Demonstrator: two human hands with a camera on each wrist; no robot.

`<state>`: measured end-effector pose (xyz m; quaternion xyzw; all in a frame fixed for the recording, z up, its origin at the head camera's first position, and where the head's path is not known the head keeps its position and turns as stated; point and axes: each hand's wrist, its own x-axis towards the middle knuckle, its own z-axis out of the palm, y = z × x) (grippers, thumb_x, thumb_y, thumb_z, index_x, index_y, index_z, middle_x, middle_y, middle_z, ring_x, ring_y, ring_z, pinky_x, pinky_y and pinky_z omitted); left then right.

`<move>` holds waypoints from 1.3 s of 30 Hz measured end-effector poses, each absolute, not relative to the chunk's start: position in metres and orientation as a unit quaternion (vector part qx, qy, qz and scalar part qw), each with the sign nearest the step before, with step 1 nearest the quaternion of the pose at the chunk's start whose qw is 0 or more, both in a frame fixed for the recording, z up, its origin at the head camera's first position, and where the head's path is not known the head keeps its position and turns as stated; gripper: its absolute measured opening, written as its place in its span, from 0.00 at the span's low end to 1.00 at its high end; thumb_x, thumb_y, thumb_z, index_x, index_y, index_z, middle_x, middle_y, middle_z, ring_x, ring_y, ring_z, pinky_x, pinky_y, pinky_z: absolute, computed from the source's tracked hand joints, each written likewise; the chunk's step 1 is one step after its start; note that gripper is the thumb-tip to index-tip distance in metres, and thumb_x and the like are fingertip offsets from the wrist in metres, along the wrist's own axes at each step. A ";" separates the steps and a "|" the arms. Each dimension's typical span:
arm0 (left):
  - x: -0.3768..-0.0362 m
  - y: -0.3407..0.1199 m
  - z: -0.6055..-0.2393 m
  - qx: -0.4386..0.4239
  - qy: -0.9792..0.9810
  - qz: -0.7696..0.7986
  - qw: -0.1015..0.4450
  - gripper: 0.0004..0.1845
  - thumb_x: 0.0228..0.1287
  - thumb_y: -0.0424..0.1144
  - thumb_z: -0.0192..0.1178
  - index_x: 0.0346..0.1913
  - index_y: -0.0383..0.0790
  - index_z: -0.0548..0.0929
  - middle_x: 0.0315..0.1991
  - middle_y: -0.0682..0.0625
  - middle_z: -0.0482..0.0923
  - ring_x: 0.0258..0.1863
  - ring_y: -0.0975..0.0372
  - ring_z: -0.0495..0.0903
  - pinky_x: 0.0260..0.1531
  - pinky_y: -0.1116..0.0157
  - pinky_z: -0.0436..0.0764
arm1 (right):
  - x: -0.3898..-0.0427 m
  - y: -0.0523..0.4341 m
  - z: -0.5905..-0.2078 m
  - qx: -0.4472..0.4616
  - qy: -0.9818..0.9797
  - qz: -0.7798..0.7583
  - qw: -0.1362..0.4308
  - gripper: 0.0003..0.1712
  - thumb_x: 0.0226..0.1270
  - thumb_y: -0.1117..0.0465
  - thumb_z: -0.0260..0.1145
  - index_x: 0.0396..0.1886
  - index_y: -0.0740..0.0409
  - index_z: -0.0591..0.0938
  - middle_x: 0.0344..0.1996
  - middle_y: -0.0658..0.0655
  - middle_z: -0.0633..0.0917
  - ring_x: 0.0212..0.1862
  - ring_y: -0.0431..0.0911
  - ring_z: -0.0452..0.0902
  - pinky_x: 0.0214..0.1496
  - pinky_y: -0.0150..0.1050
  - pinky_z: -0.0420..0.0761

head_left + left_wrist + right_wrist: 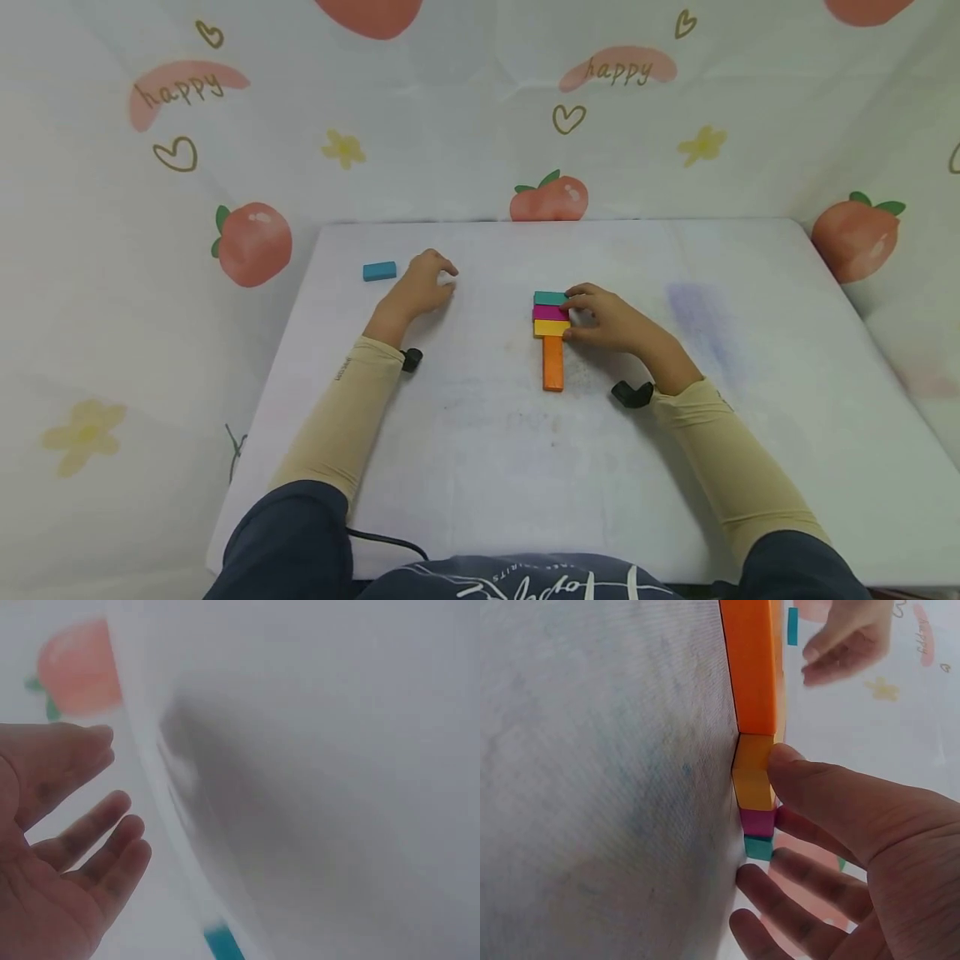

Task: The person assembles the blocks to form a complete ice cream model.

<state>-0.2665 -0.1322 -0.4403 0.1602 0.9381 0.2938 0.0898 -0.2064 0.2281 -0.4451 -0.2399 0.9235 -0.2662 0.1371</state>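
Observation:
Four wooden blocks lie together on the table in the head view. A teal block [550,297], a magenta block [550,313] and a yellow block [551,328] lie crosswise in a stack-like row. Below them an orange block [552,363] points lengthwise toward the person. My right hand [611,321] is at the right ends of the row, thumb at the yellow block and fingertips by the magenta and teal ones. My left hand [426,285] hovers with loosely bent fingers and holds nothing. Left of it lies a blue block [379,271].
The white table [465,467] has a purple smudge on its right side. Behind it hangs a white cloth [442,117] printed with fruit, hearts and flowers. A black cable [386,542] runs near the front edge by the left sleeve.

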 end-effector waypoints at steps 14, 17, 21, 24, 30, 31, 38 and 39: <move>-0.271 -0.225 -0.440 0.032 0.969 0.238 0.060 0.29 0.71 0.31 0.54 0.74 0.28 0.72 0.70 0.27 0.67 0.70 0.35 0.69 0.74 0.39 0.71 | -0.206 0.231 -0.446 -0.236 0.923 -0.267 0.143 0.28 0.70 0.53 0.76 0.65 0.60 0.84 0.73 0.65 0.74 0.72 0.62 0.71 0.76 0.62 0.74; -0.272 -0.229 -0.439 0.036 0.967 0.246 0.061 0.27 0.71 0.30 0.54 0.71 0.25 0.74 0.68 0.26 0.69 0.70 0.36 0.71 0.76 0.40 0.69 | -0.206 0.231 -0.446 -0.236 0.922 -0.270 0.143 0.28 0.70 0.53 0.77 0.64 0.60 0.84 0.73 0.65 0.73 0.72 0.62 0.71 0.74 0.62 0.76; -0.276 -0.229 -0.439 0.039 0.963 0.260 0.062 0.26 0.71 0.28 0.55 0.70 0.24 0.74 0.67 0.26 0.70 0.68 0.37 0.72 0.75 0.41 0.70 | -0.207 0.231 -0.447 -0.237 0.920 -0.276 0.143 0.27 0.70 0.54 0.77 0.64 0.60 0.84 0.73 0.64 0.73 0.72 0.61 0.71 0.74 0.61 0.76; -0.278 -0.224 -0.442 0.041 0.961 0.267 0.069 0.25 0.72 0.28 0.55 0.70 0.25 0.75 0.68 0.27 0.70 0.67 0.39 0.72 0.74 0.41 0.72 | -0.207 0.231 -0.447 -0.238 0.920 -0.277 0.144 0.27 0.70 0.54 0.77 0.64 0.60 0.84 0.73 0.65 0.74 0.72 0.61 0.71 0.74 0.61 0.76; -0.282 -0.204 -0.445 0.055 0.957 0.272 0.080 0.25 0.72 0.29 0.56 0.70 0.27 0.76 0.69 0.30 0.72 0.68 0.41 0.72 0.75 0.43 0.72 | -0.208 0.230 -0.448 -0.237 0.921 -0.277 0.141 0.27 0.70 0.53 0.77 0.64 0.60 0.84 0.73 0.64 0.74 0.72 0.61 0.70 0.75 0.61 0.75; -0.283 -0.199 -0.445 0.060 0.956 0.274 0.082 0.25 0.72 0.29 0.56 0.70 0.27 0.76 0.68 0.31 0.72 0.68 0.41 0.72 0.75 0.43 0.72 | -0.208 0.230 -0.449 -0.237 0.920 -0.278 0.141 0.27 0.70 0.54 0.77 0.64 0.60 0.84 0.73 0.64 0.74 0.73 0.61 0.70 0.75 0.62 0.75; -0.293 -0.158 -0.441 0.094 0.949 0.276 0.116 0.27 0.68 0.24 0.52 0.70 0.27 0.77 0.70 0.32 0.72 0.73 0.42 0.70 0.78 0.45 0.68 | -0.207 0.231 -0.448 -0.238 0.918 -0.283 0.141 0.27 0.71 0.55 0.76 0.64 0.60 0.83 0.73 0.65 0.73 0.73 0.61 0.70 0.76 0.62 0.73; -0.294 -0.150 -0.439 0.100 0.948 0.276 0.123 0.27 0.68 0.24 0.52 0.70 0.28 0.77 0.71 0.33 0.71 0.74 0.43 0.69 0.79 0.46 0.67 | -0.207 0.231 -0.448 -0.237 0.918 -0.284 0.140 0.27 0.70 0.55 0.76 0.64 0.61 0.83 0.73 0.65 0.73 0.73 0.61 0.70 0.76 0.62 0.73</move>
